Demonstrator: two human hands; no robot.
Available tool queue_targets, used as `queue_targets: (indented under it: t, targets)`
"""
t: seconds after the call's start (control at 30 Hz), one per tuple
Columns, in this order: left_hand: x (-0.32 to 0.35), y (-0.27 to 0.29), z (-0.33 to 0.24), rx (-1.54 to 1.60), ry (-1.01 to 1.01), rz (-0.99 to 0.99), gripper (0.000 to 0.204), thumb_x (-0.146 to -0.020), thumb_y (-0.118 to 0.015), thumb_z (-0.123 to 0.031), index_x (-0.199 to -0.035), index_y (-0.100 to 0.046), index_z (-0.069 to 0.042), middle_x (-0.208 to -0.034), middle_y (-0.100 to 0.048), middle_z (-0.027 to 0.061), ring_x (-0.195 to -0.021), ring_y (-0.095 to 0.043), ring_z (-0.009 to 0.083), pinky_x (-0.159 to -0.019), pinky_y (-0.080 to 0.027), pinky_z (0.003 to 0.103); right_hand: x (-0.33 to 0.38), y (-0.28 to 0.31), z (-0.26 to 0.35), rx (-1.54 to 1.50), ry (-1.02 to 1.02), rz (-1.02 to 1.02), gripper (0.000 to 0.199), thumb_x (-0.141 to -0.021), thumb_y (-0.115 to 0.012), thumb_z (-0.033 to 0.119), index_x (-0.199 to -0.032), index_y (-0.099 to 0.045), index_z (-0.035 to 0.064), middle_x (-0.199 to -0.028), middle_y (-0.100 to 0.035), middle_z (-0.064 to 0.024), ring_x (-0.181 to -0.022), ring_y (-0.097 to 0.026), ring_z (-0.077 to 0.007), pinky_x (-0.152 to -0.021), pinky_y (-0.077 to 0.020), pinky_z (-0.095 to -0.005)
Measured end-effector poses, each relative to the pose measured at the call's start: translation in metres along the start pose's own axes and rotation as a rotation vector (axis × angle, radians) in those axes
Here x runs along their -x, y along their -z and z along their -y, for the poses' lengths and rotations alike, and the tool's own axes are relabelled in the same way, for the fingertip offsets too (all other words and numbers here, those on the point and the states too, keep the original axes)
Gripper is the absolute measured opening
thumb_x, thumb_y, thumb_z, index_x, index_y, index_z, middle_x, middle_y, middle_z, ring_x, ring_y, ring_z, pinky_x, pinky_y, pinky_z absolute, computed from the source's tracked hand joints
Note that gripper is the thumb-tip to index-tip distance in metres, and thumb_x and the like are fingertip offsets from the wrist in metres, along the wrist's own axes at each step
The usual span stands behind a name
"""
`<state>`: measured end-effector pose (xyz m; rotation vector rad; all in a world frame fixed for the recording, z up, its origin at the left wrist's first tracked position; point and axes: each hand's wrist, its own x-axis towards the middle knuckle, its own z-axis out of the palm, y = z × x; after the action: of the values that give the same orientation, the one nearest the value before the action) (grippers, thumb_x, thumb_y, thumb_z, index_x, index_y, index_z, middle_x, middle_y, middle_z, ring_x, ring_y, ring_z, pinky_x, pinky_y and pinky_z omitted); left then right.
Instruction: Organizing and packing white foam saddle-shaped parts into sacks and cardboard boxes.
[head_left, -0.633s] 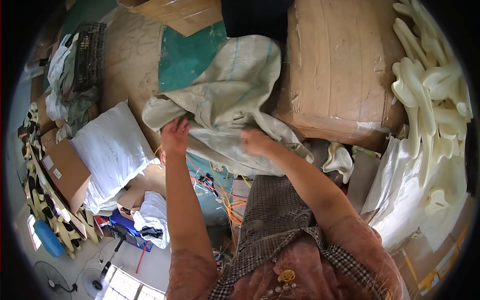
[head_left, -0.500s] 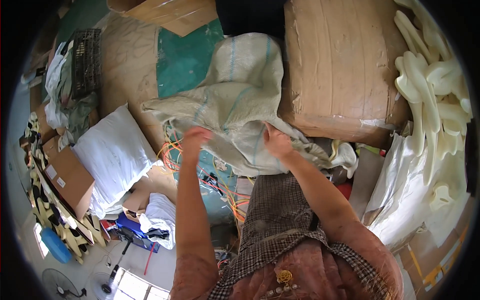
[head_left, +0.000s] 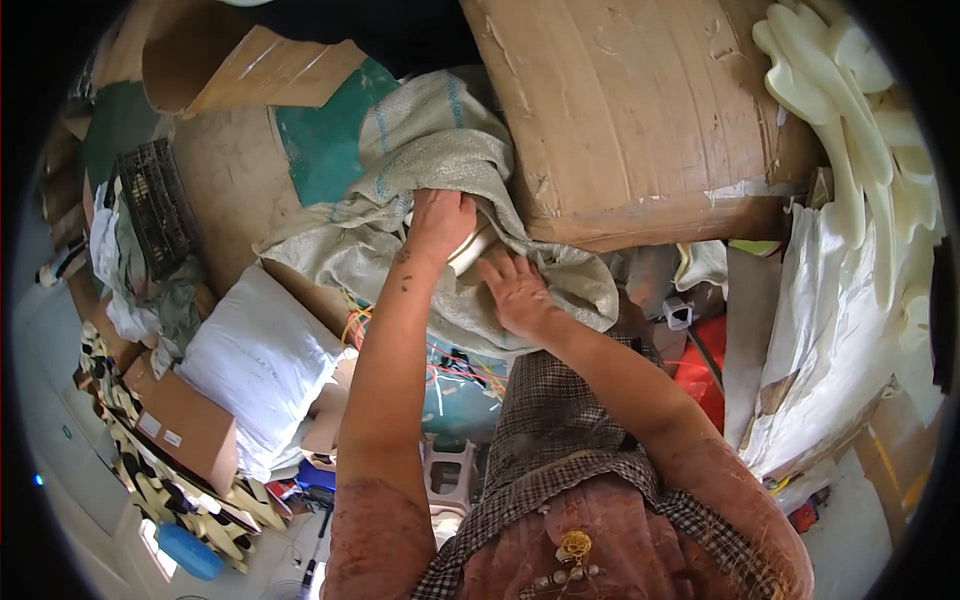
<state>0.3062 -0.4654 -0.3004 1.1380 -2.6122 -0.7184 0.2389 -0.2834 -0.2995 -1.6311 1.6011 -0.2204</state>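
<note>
The person seems to be gathering the woven sack, which lies rumpled against the large cardboard bale. The left hand has its fingers clamped on a fold of sack and a pale roll; the right hand presses flat on the sack, fingers apart. Next likely calls for a firmer 2-handed pull. The sack looks grey-beige, limp and creased.

Left hand fingertips buried in woven sack folds, grip unreadable. White cylinder under it mostly covered by hand and sack. Cardboard box cut off at 12 o'clock. Wire tangle partly behind left forearm. Small items at 7 o'clock too blurred to identify.
</note>
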Motion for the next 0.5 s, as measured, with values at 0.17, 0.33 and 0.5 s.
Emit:
queue_targets:
  t: [0.17,0.33,0.5]
  targets:
    - [-0.011,0.025,0.027,-0.035,0.008,0.148,0.031,-0.076,-0.06,-0.018,-0.105,-0.061,-0.006,-0.11,-0.058,0.0161,-0.103,-0.052,0.0377,-0.091,-0.039,0.043,0.054,-0.037,-0.031,-0.023,0.024,0.066,0.04,-0.079,-0.049,0.017,-0.117,-0.05,0.0039,-0.117,-0.048,-0.0189,-0.105,-0.049,-0.0393,-0.091,-0.0389,-0.0468]
    - [-0.014,0.02,0.011,-0.252,-0.021,0.183,0.04,-0.079,-0.058,-0.026,-0.115,-0.057,-0.009,-0.12,-0.053,0.014,-0.114,-0.046,0.0342,-0.098,-0.033,0.044,0.065,-0.047,-0.077,-0.252,-0.429,-0.17,0.044,-0.081,-0.053,0.026,-0.12,-0.049,0.0057,-0.122,-0.048,-0.0167,-0.112,-0.046,-0.0332,-0.095,-0.037,-0.0409]
    - [-0.008,0.004,0.028,-0.256,0.064,0.203,0.05,-0.082,-0.052,-0.036,-0.125,-0.049,-0.01,-0.13,-0.046,0.0127,-0.124,-0.037,0.0322,-0.104,-0.026,0.043,0.058,-0.067,-0.088,-1.314,-0.922,0.004,0.053,-0.085,-0.055,0.036,-0.129,-0.044,0.0098,-0.132,-0.043,-0.0087,-0.119,-0.041,-0.0226,-0.102,-0.0299,-0.0339]
